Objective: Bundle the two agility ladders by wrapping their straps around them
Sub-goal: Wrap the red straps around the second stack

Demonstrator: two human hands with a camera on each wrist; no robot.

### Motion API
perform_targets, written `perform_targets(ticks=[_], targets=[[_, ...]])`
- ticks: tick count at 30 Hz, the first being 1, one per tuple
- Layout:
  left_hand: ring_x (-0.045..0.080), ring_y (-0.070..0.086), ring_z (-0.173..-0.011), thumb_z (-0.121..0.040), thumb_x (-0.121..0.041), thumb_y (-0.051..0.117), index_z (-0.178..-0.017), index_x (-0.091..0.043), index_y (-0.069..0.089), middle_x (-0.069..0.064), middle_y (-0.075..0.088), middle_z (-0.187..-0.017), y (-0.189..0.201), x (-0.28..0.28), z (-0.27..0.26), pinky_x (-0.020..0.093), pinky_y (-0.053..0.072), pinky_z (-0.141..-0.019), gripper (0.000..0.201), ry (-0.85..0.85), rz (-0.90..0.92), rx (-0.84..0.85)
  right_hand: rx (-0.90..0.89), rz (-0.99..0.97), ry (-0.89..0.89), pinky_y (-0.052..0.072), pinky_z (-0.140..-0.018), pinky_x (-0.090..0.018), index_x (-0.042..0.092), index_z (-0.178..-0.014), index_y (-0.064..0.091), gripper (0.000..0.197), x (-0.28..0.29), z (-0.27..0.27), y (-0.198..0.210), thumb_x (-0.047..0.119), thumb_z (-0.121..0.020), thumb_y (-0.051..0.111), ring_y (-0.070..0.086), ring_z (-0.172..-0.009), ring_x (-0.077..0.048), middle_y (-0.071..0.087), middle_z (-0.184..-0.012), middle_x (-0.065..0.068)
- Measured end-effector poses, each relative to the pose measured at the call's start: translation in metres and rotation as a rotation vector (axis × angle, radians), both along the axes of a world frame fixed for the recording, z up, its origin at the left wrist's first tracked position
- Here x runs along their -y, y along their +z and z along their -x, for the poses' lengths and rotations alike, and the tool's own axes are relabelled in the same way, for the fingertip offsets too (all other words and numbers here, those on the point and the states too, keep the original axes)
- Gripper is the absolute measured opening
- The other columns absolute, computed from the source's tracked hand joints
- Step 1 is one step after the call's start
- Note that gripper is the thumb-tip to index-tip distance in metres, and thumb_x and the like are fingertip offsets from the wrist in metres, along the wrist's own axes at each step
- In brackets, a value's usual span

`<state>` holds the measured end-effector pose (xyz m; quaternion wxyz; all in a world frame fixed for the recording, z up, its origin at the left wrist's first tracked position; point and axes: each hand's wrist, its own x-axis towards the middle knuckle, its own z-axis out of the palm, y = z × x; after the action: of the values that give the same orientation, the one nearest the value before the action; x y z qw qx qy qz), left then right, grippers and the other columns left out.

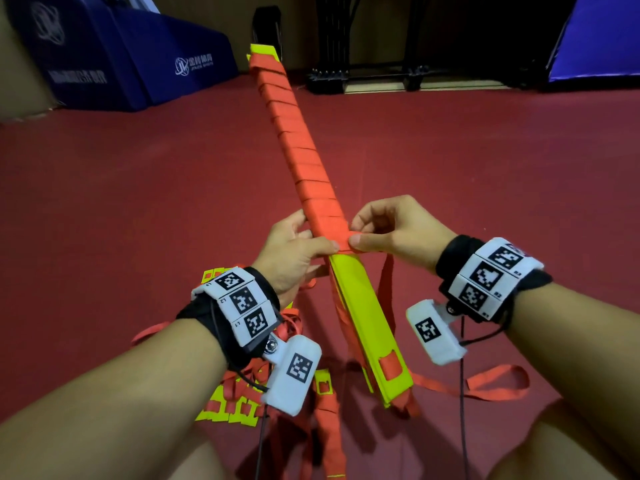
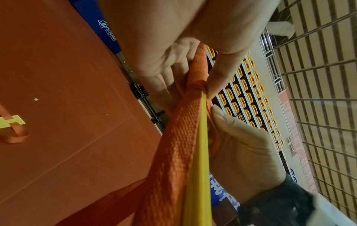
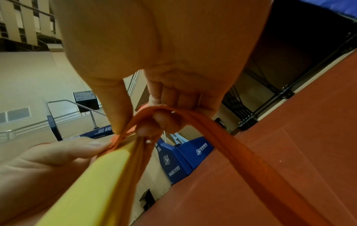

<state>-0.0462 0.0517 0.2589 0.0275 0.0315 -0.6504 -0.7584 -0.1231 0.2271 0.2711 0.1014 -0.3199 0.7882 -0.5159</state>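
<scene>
A stack of yellow ladder rungs (image 1: 363, 306) is held up over the floor, its far half wound in orange strap (image 1: 301, 147). My left hand (image 1: 294, 251) grips the stack at the wrap's near end, thumb on top. My right hand (image 1: 388, 230) pinches the orange strap (image 3: 212, 130) against the stack at the same spot, and the loose strap trails down to the right. In the left wrist view the strap (image 2: 173, 137) runs alongside the yellow rungs (image 2: 195, 168). A second ladder (image 1: 242, 400), yellow rungs tangled in orange straps, lies on the floor under my left wrist.
Red sports floor (image 1: 138, 188) all around. Blue padded mats (image 1: 131, 60) stand at the back left, a black metal frame base (image 1: 374, 74) at the back centre, another blue pad (image 1: 602, 39) at the back right. Loose strap loops (image 1: 498, 382) lie to the right.
</scene>
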Motion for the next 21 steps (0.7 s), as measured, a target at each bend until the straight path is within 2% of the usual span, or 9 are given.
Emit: perform_targets(ticks=[1,3,6,10,13,15,18,21], targets=[[0.024,0.069,-0.087,-0.084,0.014,0.062,-0.116,-0.014,0.062,0.009,0.074,-0.104,0.0,0.0,0.0,0.034,0.055,-0.076,0.042,0.003,0.005,-0.002,-0.007,-0.047,0.002,0.042,-0.066,-0.028,0.008,-0.082,0.07,0.011,-0.002,0.001,0.0,0.014,-0.087,0.077,0.054,-0.066,-0.014,0.064,-0.069,-0.002],[0.022,0.07,-0.088,-0.086,0.017,0.058,-0.112,-0.015,0.063,0.007,0.076,-0.103,0.001,0.001,0.0,0.034,0.054,-0.076,0.041,-0.009,0.024,-0.008,-0.015,-0.118,0.051,0.038,-0.067,-0.031,0.004,-0.077,0.07,0.029,-0.006,0.002,0.001,0.028,-0.093,0.069,0.051,-0.065,-0.019,0.065,-0.065,-0.003],[0.017,0.071,-0.085,-0.086,0.017,0.057,-0.11,-0.018,0.064,0.001,0.077,-0.098,0.001,0.003,-0.001,0.032,0.056,-0.073,0.043,-0.035,0.062,-0.001,0.009,-0.137,0.083,0.034,-0.066,-0.031,0.0,-0.069,0.068,0.046,-0.007,0.002,0.002,0.033,-0.1,0.058,0.046,-0.063,-0.019,0.059,-0.064,-0.006],[0.018,0.071,-0.09,-0.085,0.018,0.057,-0.115,-0.016,0.064,0.003,0.077,-0.106,0.004,0.002,-0.002,0.038,0.054,-0.081,0.046,-0.049,0.091,-0.001,0.023,-0.186,0.131,0.036,-0.065,-0.022,0.008,-0.068,0.062,0.033,-0.006,0.007,-0.001,0.015,-0.1,0.059,0.043,-0.06,-0.005,0.051,-0.06,0.01],[0.021,0.072,-0.09,-0.085,0.019,0.056,-0.114,-0.016,0.064,0.004,0.077,-0.106,0.004,0.002,-0.004,0.052,0.054,-0.091,0.047,-0.043,0.086,0.0,-0.017,-0.251,0.182,0.037,-0.068,-0.032,0.007,-0.074,0.066,0.028,-0.008,0.007,0.001,0.022,-0.097,0.063,0.047,-0.066,-0.011,0.058,-0.067,0.004],[0.026,0.07,-0.094,-0.082,0.017,0.061,-0.114,-0.016,0.064,0.006,0.076,-0.108,0.004,0.004,-0.004,0.058,0.05,-0.092,0.046,-0.038,0.073,0.002,-0.001,-0.252,0.201,0.041,-0.071,-0.031,0.006,-0.077,0.069,0.026,-0.009,0.005,0.005,0.021,-0.097,0.064,0.054,-0.068,-0.012,0.069,-0.07,0.001],[0.03,0.066,-0.097,-0.068,0.003,0.069,-0.113,-0.018,0.066,0.004,0.077,-0.106,0.005,0.004,-0.006,0.052,0.039,-0.086,0.05,-0.042,0.064,0.014,-0.014,-0.242,0.21,0.04,-0.066,-0.027,0.011,-0.072,0.066,0.025,-0.009,0.002,0.009,0.018,-0.097,0.065,0.052,-0.062,-0.01,0.068,-0.064,0.001],[0.023,0.069,-0.094,-0.07,0.006,0.07,-0.111,-0.019,0.066,0.003,0.077,-0.106,0.006,0.006,-0.007,0.044,0.048,-0.085,0.048,-0.059,0.058,0.026,-0.009,-0.224,0.222,0.039,-0.064,-0.023,0.01,-0.072,0.064,0.025,-0.008,0.003,0.007,0.016,-0.097,0.065,0.05,-0.06,-0.009,0.063,-0.062,0.001]])
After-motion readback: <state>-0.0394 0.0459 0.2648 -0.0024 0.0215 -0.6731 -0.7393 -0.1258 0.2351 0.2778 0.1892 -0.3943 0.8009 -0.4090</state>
